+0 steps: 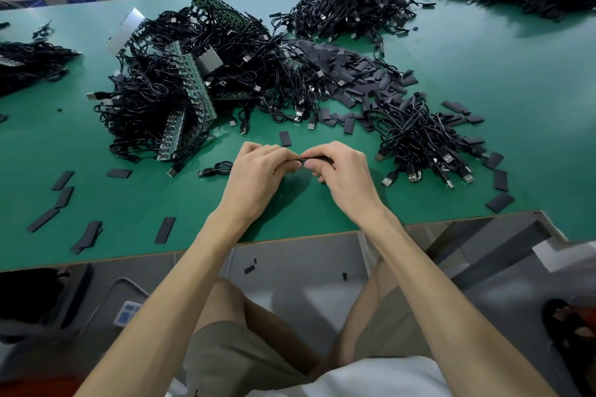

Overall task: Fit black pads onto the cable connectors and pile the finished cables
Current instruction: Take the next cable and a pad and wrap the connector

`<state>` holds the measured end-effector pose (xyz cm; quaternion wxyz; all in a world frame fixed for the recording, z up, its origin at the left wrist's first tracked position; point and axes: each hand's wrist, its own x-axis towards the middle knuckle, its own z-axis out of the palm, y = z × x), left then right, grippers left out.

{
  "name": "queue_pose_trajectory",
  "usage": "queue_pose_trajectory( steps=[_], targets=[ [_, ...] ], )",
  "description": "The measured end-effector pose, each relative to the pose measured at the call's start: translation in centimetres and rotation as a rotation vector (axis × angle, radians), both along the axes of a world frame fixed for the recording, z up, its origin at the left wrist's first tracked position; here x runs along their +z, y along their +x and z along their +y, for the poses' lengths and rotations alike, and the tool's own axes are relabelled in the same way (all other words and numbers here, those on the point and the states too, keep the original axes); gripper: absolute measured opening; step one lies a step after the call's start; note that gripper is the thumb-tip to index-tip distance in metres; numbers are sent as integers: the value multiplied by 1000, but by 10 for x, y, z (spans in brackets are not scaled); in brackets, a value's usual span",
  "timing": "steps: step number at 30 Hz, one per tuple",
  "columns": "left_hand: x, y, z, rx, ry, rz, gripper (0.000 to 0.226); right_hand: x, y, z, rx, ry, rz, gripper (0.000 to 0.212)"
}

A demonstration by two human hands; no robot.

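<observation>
A small black pad [312, 159] sits in the grip itself, pinched between the fingertips of the left hand [254, 174] and right hand [342, 177], mostly hidden by them. Just left of the grip lies a thin black cable [215, 168], loosely coiled, its metal plug pointing away from the hands. Just beyond the grip a single loose pad [285, 138] lies flat. To the right of the grip sits a pile of cables [422, 142], plugs fanned toward the near edge. Beyond it to the right spreads a heap of pads [354, 74]; beyond it to the left, a big tangle of cables [180, 74].
</observation>
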<state>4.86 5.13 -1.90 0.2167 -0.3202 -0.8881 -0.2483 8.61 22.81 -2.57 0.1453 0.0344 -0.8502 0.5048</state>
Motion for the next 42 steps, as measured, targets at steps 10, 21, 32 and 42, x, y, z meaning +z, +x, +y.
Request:
queue_pose_trajectory(
  steps=[10, 21, 32, 42],
  targets=[
    [0, 0, 0, 19, 48, 8, 14, -1, 1, 0, -22, -61, 21, 18],
    [0, 1, 0, 16, 52, 13, 11, -1, 1, 0, -12, -95, 20, 16],
    [-3, -3, -2, -6, 50, 63, 9, -1, 1, -1, -20, -55, 19, 17],
    [-5, -4, -2, -20, 49, 86, 11, 1, 3, -2, -18, -36, 18, 17]
  ],
)
